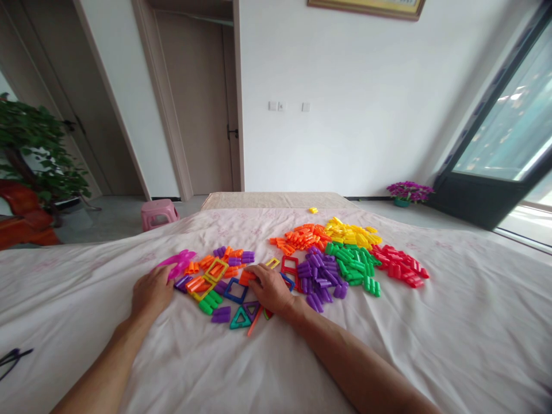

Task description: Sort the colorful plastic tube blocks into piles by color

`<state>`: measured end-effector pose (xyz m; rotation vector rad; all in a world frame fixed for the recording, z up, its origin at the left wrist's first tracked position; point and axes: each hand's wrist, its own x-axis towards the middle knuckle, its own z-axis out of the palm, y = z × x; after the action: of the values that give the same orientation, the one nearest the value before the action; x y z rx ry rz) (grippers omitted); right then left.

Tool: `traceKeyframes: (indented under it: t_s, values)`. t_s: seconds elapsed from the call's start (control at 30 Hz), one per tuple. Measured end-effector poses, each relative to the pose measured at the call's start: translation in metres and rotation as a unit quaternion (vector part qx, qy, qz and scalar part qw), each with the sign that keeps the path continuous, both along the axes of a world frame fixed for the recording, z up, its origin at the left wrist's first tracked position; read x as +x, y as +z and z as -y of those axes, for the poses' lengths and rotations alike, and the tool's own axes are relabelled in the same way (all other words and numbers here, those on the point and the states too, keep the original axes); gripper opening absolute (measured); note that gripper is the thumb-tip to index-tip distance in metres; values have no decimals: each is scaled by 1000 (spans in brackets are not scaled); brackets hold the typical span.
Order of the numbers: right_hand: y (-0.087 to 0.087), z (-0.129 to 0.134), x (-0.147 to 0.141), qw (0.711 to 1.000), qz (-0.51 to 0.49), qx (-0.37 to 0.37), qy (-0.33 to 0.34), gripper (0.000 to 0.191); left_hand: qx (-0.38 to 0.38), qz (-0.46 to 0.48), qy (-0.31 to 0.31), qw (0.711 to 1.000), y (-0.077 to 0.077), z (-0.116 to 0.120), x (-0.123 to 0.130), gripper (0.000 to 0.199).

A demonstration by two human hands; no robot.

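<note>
right hand [271, 289] pinches a bright orange block [246, 278]; unclear whether left hand [152, 291] grips anything.

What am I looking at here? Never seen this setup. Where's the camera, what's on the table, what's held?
No machine here: these are a person's two bare hands. The single picture comes from a camera worn on the head, looking forward and down, so the forearms enter from the bottom.

On the pale cloth, the far right side holds color groups: orange pile, yellow pile, green pile, purple pile and red pile. Between the hands lie mixed pieces and open frames, such as a blue square.

The right hand appears to pinch an orange piece. The left hand is at some pink pieces; whether it grips any is unclear.
</note>
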<state>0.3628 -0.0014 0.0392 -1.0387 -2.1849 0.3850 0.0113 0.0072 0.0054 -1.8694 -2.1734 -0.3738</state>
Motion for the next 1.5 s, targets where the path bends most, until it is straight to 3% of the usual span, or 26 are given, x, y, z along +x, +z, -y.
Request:
traceKeyframes:
  t_s: [1.5]
  values:
    - [3,3,0,1000,18,-6,-1,33,5,-2,-13,1000,-5,-2,-6,46]
